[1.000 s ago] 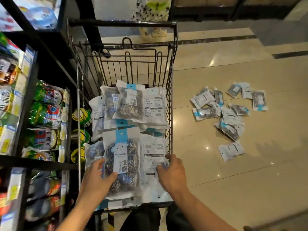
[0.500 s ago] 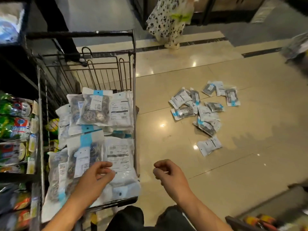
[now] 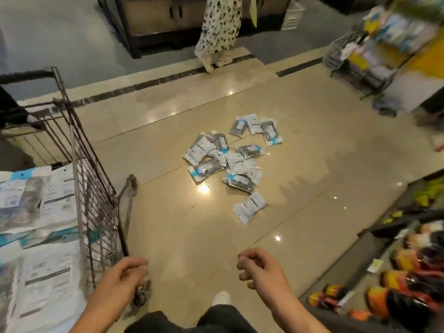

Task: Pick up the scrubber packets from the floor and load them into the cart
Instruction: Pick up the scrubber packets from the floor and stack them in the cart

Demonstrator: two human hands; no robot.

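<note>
Left hand: the left hand point(image 3: 122, 276) hangs low in the view just beside the near corner of the cart, fingers loosely curled, grasping nothing.
Right hand: the right hand point(image 3: 260, 269) hangs over bare floor, apart from the left one, fingers loosely curled and thumb tucked in, with nothing in it.
Legs: dark trousers point(image 3: 216, 319) and a white shoe tip point(image 3: 222, 298) show between the two forearms.
Cart: the wire cart point(image 3: 96, 203) stands at the left edge, its mesh side facing the open floor, one wheel point(image 3: 131, 185) out past the mesh.
Packets in cart: loaded packets point(image 3: 48, 212) lie stacked flat inside, white with blue bands, filling it up to the mesh.
Packets on floor: the scrubber packets point(image 3: 230, 162) lie in a loose overlapping heap on the floor point(image 3: 312, 188), well apart from both hands and to the right of the cart; one packet point(image 3: 249, 206) lies alone at the near edge of the heap.
Shelf: a low shelf point(image 3: 408, 272) of orange and dark goods runs along the right edge.
Background: a person in a spotted dress point(image 3: 219, 27) stands beyond the dark floor stripe.
</note>
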